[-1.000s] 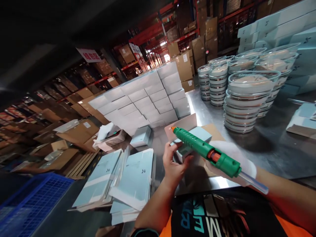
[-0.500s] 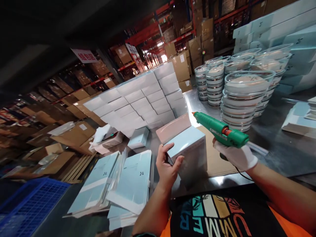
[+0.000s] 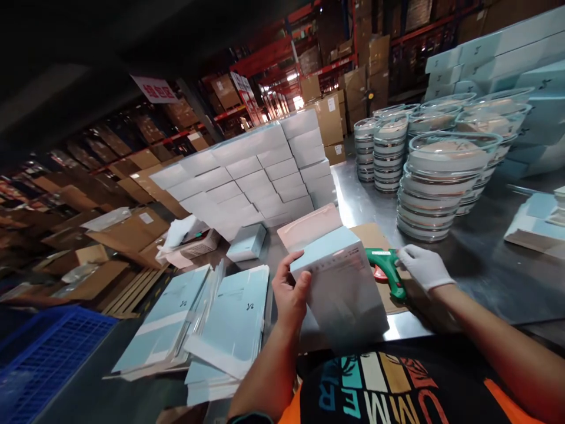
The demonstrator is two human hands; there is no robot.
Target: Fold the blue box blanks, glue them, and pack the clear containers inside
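Observation:
My left hand (image 3: 289, 291) is bare and grips the left edge of a pale blue and grey carton (image 3: 344, 282), thumb on the near side. The carton is tilted over the table's front edge, with a pinkish-white flap (image 3: 309, 227) standing up at its far side. A green hot glue gun (image 3: 386, 268) lies on its side on a brown cardboard sheet (image 3: 368, 232), its front end hidden behind the carton. My right hand (image 3: 426, 268), in a white glove, has its fingers drawn together at the rear end of the glue gun.
Stacks of clear, round glass dishes (image 3: 441, 194) stand at the right, before piled blue boxes (image 3: 542, 94). White boxes (image 3: 260, 176) form a wall behind. Flat blue cartons (image 3: 233, 312), a small blue box (image 3: 247, 242) and a white basket (image 3: 200, 244) are at the left.
The glue gun has come down from above the table onto the cardboard, and my right hand has shifted to its rear end. The carton has moved nearer my body and tipped.

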